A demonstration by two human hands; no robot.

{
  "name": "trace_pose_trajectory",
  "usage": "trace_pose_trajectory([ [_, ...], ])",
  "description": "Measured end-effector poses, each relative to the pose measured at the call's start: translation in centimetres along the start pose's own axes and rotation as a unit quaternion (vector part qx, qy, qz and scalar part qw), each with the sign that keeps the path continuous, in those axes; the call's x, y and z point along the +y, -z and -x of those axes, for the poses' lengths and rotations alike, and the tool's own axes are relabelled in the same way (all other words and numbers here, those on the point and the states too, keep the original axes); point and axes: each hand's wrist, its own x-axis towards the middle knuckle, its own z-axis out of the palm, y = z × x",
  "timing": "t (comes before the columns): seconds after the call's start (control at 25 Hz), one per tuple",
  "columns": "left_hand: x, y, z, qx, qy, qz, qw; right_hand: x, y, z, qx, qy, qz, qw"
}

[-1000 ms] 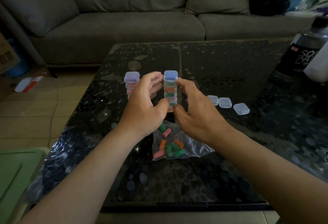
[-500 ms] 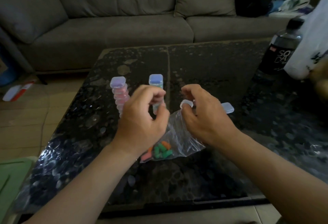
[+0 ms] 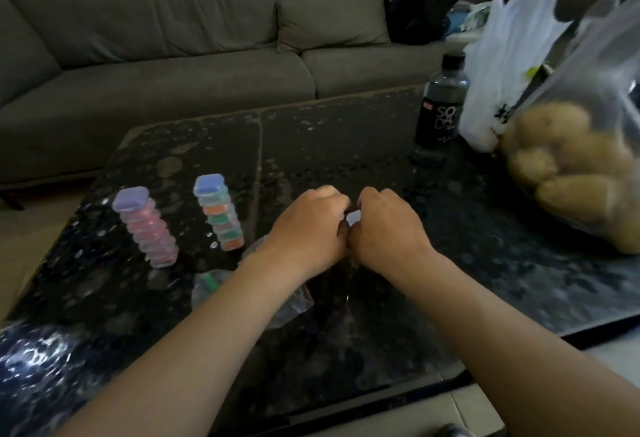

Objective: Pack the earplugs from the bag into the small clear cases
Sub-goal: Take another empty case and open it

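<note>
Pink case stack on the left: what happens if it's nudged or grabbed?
Likely tips easily: the pink stack is tall, narrow, with cases visibly staggered. Probably light: small clear plastic cases. Grabbed at the top, it may come apart; nothing visible binds the cases.

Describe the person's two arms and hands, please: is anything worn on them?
Nothing is worn. The left hand and right hand have no gloves. The left forearm and right forearm show no sleeve up to the picture's edge. Neither wrist carries a watch or bracelet. The fingers are mostly hidden, so rings cannot be ruled out.
</note>
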Motion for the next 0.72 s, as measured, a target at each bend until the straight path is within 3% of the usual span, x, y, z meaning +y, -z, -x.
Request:
trace_pose_trajectory([
  [0.2, 2.7, -1.4, -2.0, -0.087, 0.06, -0.119, 0.987, 1.6, 1.0, -0.1, -0.046, -0.029, -0.014, 0.998],
  [0.32, 3.0, -2.1, -2.2, -0.117, 0.036, -0.159, 0.98, 1.8, 1.5, 0.0, -0.062, -0.029, -0.038, 0.997],
  [0.72, 2.6, -3.1, -2.4, -0.132, 0.049, -0.068, 0.988, 1.7, 2.2, 0.3, -0.095, -0.042, -0.056, 0.993],
])
